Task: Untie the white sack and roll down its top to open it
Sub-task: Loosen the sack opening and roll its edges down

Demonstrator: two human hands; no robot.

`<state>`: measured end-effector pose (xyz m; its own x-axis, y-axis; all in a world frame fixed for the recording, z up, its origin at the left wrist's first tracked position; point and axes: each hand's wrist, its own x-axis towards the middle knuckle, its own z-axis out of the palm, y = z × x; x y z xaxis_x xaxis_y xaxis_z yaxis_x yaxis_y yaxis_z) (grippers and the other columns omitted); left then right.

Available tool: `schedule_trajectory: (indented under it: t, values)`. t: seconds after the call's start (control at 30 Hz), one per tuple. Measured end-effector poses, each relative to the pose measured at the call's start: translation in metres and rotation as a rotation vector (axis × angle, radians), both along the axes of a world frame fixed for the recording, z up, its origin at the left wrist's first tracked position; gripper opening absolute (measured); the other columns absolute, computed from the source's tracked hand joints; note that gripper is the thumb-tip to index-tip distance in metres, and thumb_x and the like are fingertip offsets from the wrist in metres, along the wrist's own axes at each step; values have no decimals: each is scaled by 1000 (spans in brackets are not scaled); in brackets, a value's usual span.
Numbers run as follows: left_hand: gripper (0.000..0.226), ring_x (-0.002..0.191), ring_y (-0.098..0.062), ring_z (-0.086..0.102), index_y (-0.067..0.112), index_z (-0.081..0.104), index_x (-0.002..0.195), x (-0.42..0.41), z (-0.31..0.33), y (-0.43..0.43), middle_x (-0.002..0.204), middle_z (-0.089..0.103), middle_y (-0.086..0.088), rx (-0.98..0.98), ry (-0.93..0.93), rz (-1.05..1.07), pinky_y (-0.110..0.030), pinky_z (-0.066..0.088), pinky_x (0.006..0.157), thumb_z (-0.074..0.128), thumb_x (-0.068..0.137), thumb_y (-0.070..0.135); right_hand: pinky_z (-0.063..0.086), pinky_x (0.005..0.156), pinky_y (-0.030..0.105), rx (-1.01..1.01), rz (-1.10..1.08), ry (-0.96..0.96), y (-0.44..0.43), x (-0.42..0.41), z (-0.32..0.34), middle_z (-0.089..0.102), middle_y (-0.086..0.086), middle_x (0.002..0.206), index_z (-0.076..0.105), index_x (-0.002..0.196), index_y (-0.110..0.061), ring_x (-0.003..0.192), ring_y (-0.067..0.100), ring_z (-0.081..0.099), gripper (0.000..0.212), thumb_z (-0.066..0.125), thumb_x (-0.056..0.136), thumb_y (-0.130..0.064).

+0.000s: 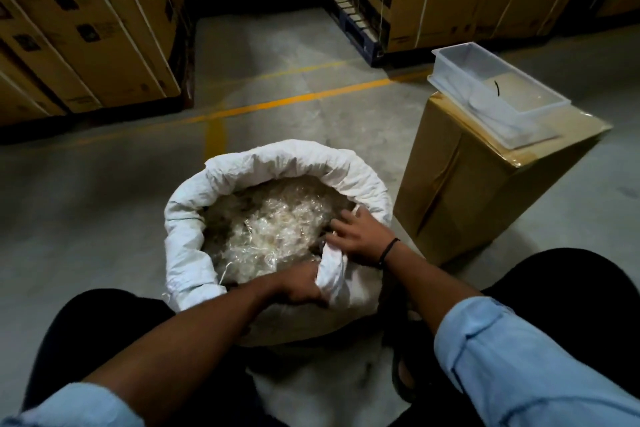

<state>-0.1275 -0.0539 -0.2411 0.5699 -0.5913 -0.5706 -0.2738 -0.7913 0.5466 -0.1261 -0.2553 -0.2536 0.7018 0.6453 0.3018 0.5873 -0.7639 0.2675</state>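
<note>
The white sack [194,229] stands on the floor between my knees, its mouth wide, its top rolled into a thick cuff along the far and left sides. Inside lies a heap of small clear plastic pieces [273,218]. At the near right rim a fold of sack cloth [332,270] stands up unrolled. My left hand [299,284] grips that fold from below. My right hand [356,236] presses on the same fold from the right, fingers curled over the rim, a black band on its wrist.
A brown carton [460,191] stands right of the sack with a clear plastic tray [485,87] on top. Stacked cartons [79,28] line the left and back walls. Yellow floor lines [277,102] run behind the sack.
</note>
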Motion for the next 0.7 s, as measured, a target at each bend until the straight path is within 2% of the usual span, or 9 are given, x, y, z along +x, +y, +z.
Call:
schedule_trajectory:
  t: [0.03, 0.1, 0.2, 0.27, 0.37, 0.47, 0.57, 0.63, 0.7]
  values:
    - [47, 96, -17, 54, 7, 64, 122, 1, 0, 1, 109, 61, -2, 11, -31, 46, -19, 38, 71, 80, 79, 16, 40, 64, 38, 45, -28, -53, -4, 8, 8, 58, 11, 101, 65, 100, -16, 81, 30, 57, 17, 55, 86, -14]
    - [46, 97, -21, 58, 3, 66, 120, 7, 1, 1, 114, 65, -10, 61, -75, 143, -27, 42, 74, 79, 81, 25, 41, 68, 41, 138, -112, -147, -13, 19, 26, 64, 11, 105, 65, 100, -18, 87, 34, 60, 18, 55, 86, -14]
    - [50, 108, -31, 63, 6, 65, 123, 9, 5, -2, 123, 67, -15, 163, -90, 150, -37, 53, 89, 71, 81, 32, 40, 93, 58, 165, -75, -250, -14, 19, 24, 70, 7, 112, 70, 104, -20, 105, 35, 63, 20, 56, 91, -16]
    - [58, 109, -33, 64, 6, 57, 131, 0, 1, -7, 124, 66, -17, 177, -194, 154, -40, 54, 91, 60, 80, 33, 36, 103, 59, 117, -45, -154, -14, 14, 13, 70, 5, 101, 71, 108, -17, 100, 29, 66, 27, 50, 91, -12]
    - [70, 111, -37, 64, 8, 30, 146, -15, -9, -15, 125, 61, -17, 180, -394, 282, -42, 52, 92, 58, 85, 27, 37, 100, 47, 48, -124, 75, -14, 13, 11, 64, 6, 95, 64, 116, -12, 83, 28, 63, 38, 52, 80, -13]
    - [99, 127, -38, 54, 16, 17, 154, -2, -9, -20, 143, 47, -14, 224, -234, 393, -45, 48, 102, 75, 75, 31, 29, 102, 50, -62, -252, 329, -12, 14, 18, 53, 7, 116, 48, 131, -12, 106, 28, 53, 78, 68, 59, -35]
    - [105, 124, -28, 57, 17, 41, 146, 34, 7, -29, 136, 58, -6, -18, 48, 290, -40, 50, 103, 95, 57, 30, 17, 109, 53, -135, -283, 458, -8, 14, 22, 40, 9, 129, 32, 142, -9, 120, 29, 38, 98, 58, 60, -57]
    - [93, 113, -22, 62, 20, 52, 135, 47, 19, -37, 124, 64, -1, -107, 25, 281, -32, 53, 91, 97, 55, 29, 17, 111, 54, -157, -270, 468, -3, 15, 23, 35, 12, 136, 25, 146, -7, 124, 31, 33, 105, 56, 64, -66]
    - [76, 103, -17, 61, 16, 60, 128, 44, 22, -48, 114, 65, 0, -135, -68, 215, -21, 47, 77, 96, 61, 25, 24, 108, 49, -211, -240, 452, -2, 18, 23, 34, 14, 137, 26, 145, -6, 123, 33, 33, 101, 65, 67, -57]
